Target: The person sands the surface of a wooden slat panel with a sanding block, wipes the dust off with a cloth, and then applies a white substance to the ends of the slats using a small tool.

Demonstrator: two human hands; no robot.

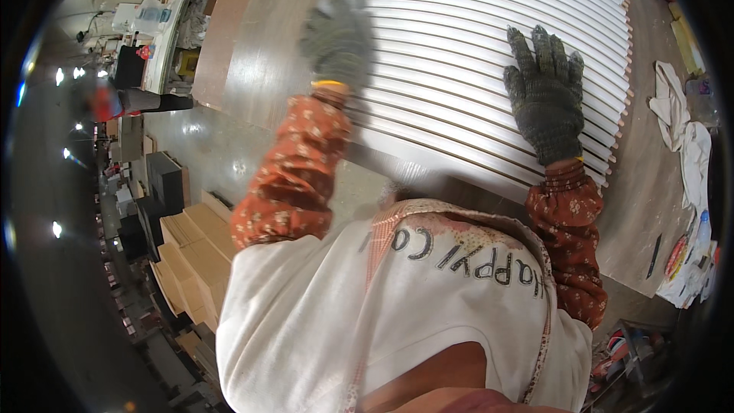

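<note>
Slats first: a wide sheet of white slats (489,46), laid edge to edge, fills the bench from 12 to 2 o'clock on my view. It rests on a brown board (650,199) whose bare margin shows along the 3 to 4 o'clock side.

My right hand (544,95), in a dark knit glove, lies flat on the slats at about 2 o'clock, fingers spread and extended, palm down, gripping nothing. My left hand (338,38), in a lighter grey glove, sits at about 11 o'clock on the left edge of the slat sheet. It is motion-blurred; it looks loosely curled, but I cannot tell whether it grips anything. Both forearms carry orange floral sleeves (294,183), over a white apron (329,313).

Containers: a stack of flat cardboard cartons (191,252) stands on the floor at 8 o'clock, closed or folded; contents not visible. Darker boxes (160,180) sit just above them at 9 o'clock, contents also hidden.

Other items: crumpled white cloth (684,145) lies on the board's far margin at 3 o'clock, well apart from the right hand. A dark pen-like object (654,256) lies at 4 o'clock on the board. A cluttered white worktop (164,38) runs at 10 o'clock; items on it are too small to identify.
</note>
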